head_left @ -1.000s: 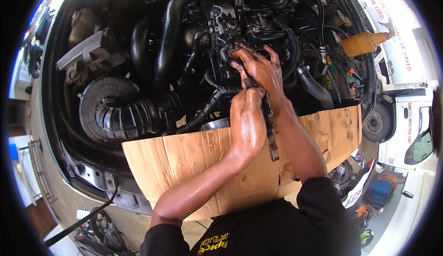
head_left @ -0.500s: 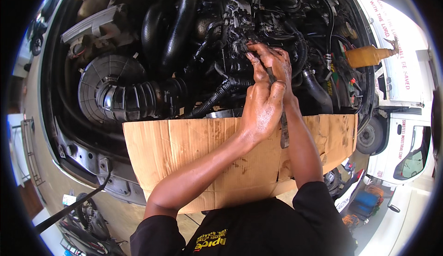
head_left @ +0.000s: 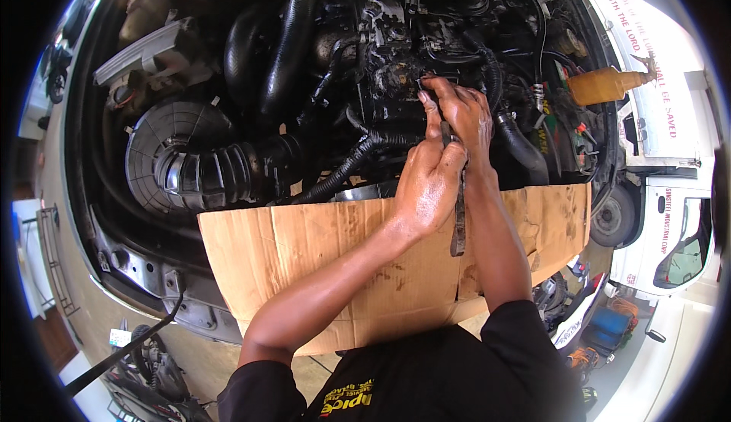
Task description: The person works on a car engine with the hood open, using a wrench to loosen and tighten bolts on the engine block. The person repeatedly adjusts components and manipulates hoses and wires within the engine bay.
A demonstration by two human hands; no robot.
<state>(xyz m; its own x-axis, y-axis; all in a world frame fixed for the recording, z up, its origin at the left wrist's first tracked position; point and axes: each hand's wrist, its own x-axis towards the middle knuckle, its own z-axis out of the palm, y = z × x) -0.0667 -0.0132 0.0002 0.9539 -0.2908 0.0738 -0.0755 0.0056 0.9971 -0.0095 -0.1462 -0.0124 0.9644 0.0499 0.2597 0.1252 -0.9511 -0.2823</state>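
Note:
My left hand (head_left: 430, 182) is wrapped round a long, dark, flat metal tool (head_left: 458, 232), whose lower end sticks out below the fist over the cardboard. Just beyond it, my right hand (head_left: 466, 117) is closed round the tool's upper part, its fingers curled low over the engine. The tool's far tip is hidden under these fingers. Right ahead of the fingertips lies the black, greasy top of the engine (head_left: 396, 79), with patches of worn grey metal. Both hands and wrists are smeared with oil.
A cardboard sheet (head_left: 320, 262) covers the front edge of the engine bay. Thick black hoses (head_left: 288, 64) and a round ribbed air-filter cover (head_left: 175, 148) are on the left. At the right lies a yellow-brown bottle (head_left: 605, 87). A white vehicle (head_left: 662, 232) stands beyond.
Both hands have drawn slightly back toward me with the tool, and its lower end has swung a little left. More of the greasy engine top shows ahead of the fingers.

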